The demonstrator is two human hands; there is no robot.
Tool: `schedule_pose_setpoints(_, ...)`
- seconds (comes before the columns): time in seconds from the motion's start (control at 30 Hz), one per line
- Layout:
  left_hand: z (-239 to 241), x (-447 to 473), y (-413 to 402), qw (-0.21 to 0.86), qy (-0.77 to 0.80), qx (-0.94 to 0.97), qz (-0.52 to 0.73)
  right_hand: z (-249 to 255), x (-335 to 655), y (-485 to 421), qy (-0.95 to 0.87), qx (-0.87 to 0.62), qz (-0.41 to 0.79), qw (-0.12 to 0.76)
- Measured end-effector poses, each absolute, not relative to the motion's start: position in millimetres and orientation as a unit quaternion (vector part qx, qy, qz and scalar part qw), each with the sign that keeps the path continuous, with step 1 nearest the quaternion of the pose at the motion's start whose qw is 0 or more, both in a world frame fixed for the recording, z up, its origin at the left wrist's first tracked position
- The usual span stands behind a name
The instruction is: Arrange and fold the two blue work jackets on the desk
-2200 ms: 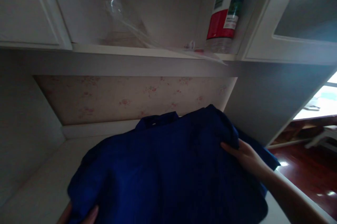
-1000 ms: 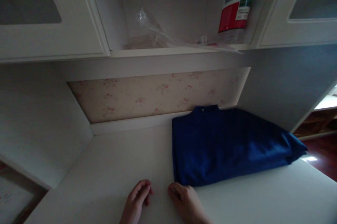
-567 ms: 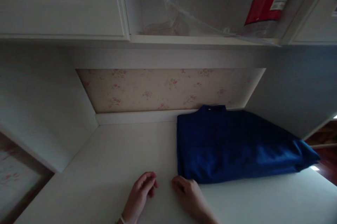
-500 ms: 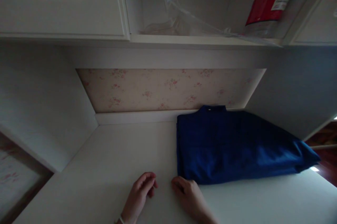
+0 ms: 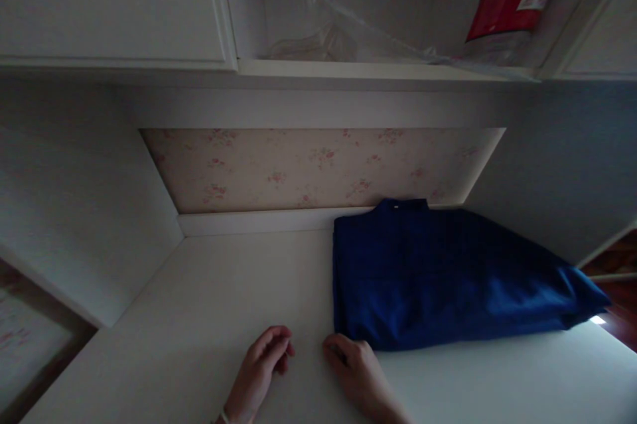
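Observation:
A folded dark blue garment with a small collar lies on the right part of the white tabletop. My right hand rests on the tabletop at the garment's near left corner, its fingers curled in with nothing seen in them. A short way to the left is my left hand, also over the tabletop and apart from the garment. Its fingers are bent and pressed together around no visible object, and a light band shows at the wrist.
Above runs an open cabinet shelf holding clear plastic wrap and a bottle with a red label. White side panels flank the tabletop. Behind it is a strip of floral wallpaper.
The camera view has shifted slightly. Both hands keep nearly the same pose, and the blue garment lies where it was.

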State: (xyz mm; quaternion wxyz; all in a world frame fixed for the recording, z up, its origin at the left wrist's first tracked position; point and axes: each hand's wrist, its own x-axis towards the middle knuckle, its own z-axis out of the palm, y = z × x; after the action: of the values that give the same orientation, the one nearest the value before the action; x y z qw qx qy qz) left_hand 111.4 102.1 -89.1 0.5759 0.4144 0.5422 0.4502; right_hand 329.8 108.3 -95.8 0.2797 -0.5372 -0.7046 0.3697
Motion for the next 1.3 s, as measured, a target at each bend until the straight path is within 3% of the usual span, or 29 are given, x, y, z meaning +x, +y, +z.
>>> schedule_pose_setpoints(1.3, -91.5, 110.6, 105.0, 0.573, 0.547, 0.411, 0.451, -99.5, 329.9, 109.8, -0.695, -0.536, 0.390, 0.279)
